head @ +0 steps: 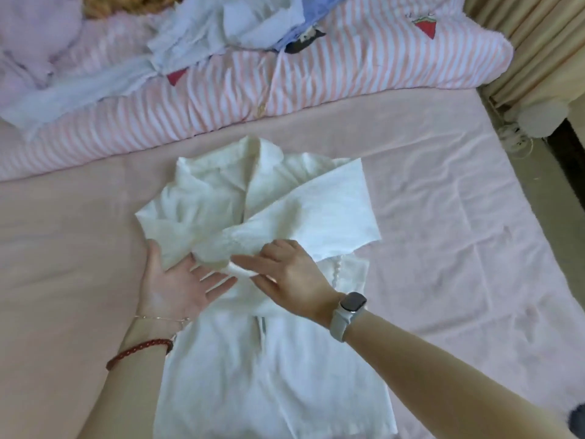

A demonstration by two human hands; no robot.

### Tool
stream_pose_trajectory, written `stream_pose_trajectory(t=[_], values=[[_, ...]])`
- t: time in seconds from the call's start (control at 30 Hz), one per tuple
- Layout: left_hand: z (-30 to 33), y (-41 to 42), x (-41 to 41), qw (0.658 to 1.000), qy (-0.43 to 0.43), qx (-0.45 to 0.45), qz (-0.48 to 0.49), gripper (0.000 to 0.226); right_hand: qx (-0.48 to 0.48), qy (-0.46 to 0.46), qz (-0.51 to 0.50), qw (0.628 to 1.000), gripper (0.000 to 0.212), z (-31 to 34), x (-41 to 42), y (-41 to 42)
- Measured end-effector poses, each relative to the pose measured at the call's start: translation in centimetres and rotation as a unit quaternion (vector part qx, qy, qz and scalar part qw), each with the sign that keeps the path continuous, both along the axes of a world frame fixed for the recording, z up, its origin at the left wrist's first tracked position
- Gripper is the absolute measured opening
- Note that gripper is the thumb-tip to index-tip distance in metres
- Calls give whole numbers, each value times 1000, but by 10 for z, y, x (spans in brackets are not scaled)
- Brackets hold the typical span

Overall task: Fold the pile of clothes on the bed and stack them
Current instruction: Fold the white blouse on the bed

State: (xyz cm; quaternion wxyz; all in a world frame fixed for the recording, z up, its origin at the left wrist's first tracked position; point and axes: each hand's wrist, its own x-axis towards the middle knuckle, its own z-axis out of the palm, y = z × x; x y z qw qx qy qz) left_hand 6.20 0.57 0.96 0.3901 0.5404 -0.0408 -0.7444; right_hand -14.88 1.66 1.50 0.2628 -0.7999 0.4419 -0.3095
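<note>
A white collared shirt [253, 359] lies flat on the pink bed sheet [443, 248], collar away from me. Its right sleeve [319, 213] is folded across the chest. My left hand [177, 286] lies palm up with straight fingers at the shirt's left side, its fingertips under a fold. My right hand [291, 274] pinches the edge of the folded sleeve at the shirt's middle, with the index finger stretched out. A pile of unfolded clothes [228, 30], white and pale blue, sits at the far side of the bed.
A pink-and-white striped quilt [316, 90] runs across the bed behind the shirt. Lilac fabric [34, 42] lies at the far left. A beige curtain [538, 52] hangs at the right, past the bed's edge.
</note>
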Motion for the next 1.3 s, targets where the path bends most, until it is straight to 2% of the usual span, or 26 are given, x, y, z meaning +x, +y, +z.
stream_pose_trajectory(t=[0.03,0.07,0.13,0.2,0.23,0.27,0.33,0.43,0.47,0.53,0.6,0.67,0.87,1.0,1.07,1.13,1.2,1.3], values=[[-1,10,22,1000,0,15,-6,98,-5,10,34,999,27,-3,23,13],[-2,22,42,1000,-4,22,-18,93,-3,19,66,998,26,-6,43,26],[-8,48,73,996,-59,35,-52,54,23,42,126,991,28,-15,78,54],[-16,72,93,970,-212,83,-80,17,83,89,181,976,36,-26,102,80],[-25,83,103,945,-298,105,-82,8,115,116,199,966,41,-32,109,90],[-34,92,111,925,-355,113,-78,7,135,138,206,959,44,-37,113,98],[-49,107,122,911,-391,84,-102,14,116,173,179,961,44,-46,113,110],[-64,119,126,884,-440,31,-154,25,103,254,72,959,46,-56,102,106],[-67,119,125,863,-475,22,-171,27,123,286,34,950,49,-59,95,100],[-72,116,121,797,-563,11,-218,40,186,351,-24,917,54,-66,77,85],[-72,107,114,740,-625,-1,-247,49,254,391,-44,884,55,-73,60,72],[-72,91,106,713,-650,-39,-260,50,278,398,-50,873,51,-75,48,59],[-86,-15,106,647,-674,-89,-344,61,176,341,-142,913,37,-71,29,-30],[-102,-93,122,570,-710,-114,-396,66,151,356,-165,907,42,-81,13,-107],[-110,-127,125,550,-716,-127,-410,70,143,362,-154,908,48,-88,6,-143],[-115,-156,125,557,-701,-140,-423,73,155,354,-135,912,53,-93,5,-174],[-118,-179,121,546,-687,-183,-443,70,145,351,-105,919,56,-96,7,-199],[-118,-202,109,472,-694,-326,-435,60,28,358,4,933,53,-99,21,-226]])
